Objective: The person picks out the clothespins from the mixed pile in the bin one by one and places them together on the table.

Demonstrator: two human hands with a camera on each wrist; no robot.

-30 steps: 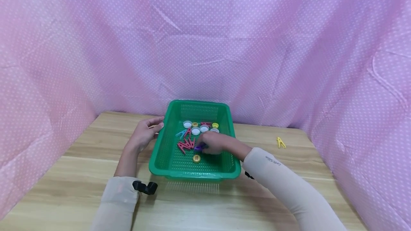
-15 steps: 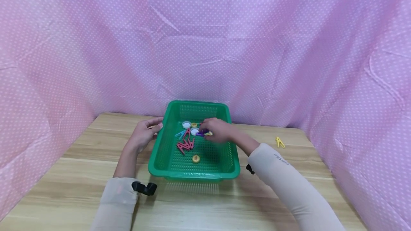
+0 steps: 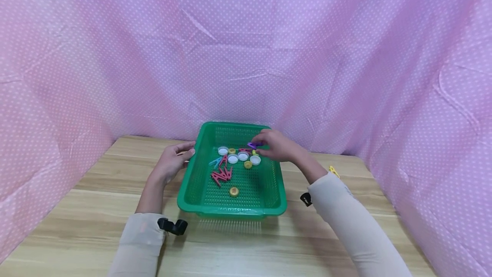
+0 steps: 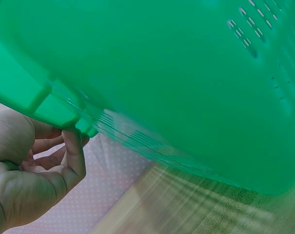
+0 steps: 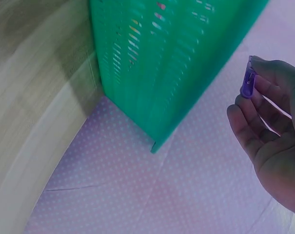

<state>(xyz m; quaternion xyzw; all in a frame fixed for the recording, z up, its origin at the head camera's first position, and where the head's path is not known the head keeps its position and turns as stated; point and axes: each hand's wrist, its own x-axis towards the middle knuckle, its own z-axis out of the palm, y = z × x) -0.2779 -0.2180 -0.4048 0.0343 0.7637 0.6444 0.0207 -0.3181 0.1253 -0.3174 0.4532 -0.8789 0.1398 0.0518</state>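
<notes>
My right hand (image 3: 278, 144) pinches a purple clothespin (image 5: 248, 83) between thumb and fingertips, above the far right side of the green basket (image 3: 238, 211). In the right wrist view the clothespin is held up beyond the basket's rim. My left hand (image 3: 174, 157) holds the basket's left rim, its fingertips at the edge in the left wrist view. Inside the basket lie several pink clothespins (image 3: 221, 175), a light blue clothespin (image 3: 215, 162), several white caps (image 3: 232, 158) and several yellow caps, one of them (image 3: 233, 191) near the front.
The basket stands on a wooden table (image 3: 215, 251). To its right lies a yellow clothespin (image 3: 333, 171), partly covered by the right forearm. A pink dotted curtain (image 3: 246, 54) hangs behind and along both sides.
My right hand has lifted the purple clothespin from the basket's floor and carried it back and rightward towards the far right rim. The caps beneath show again. The left hand stays put.
</notes>
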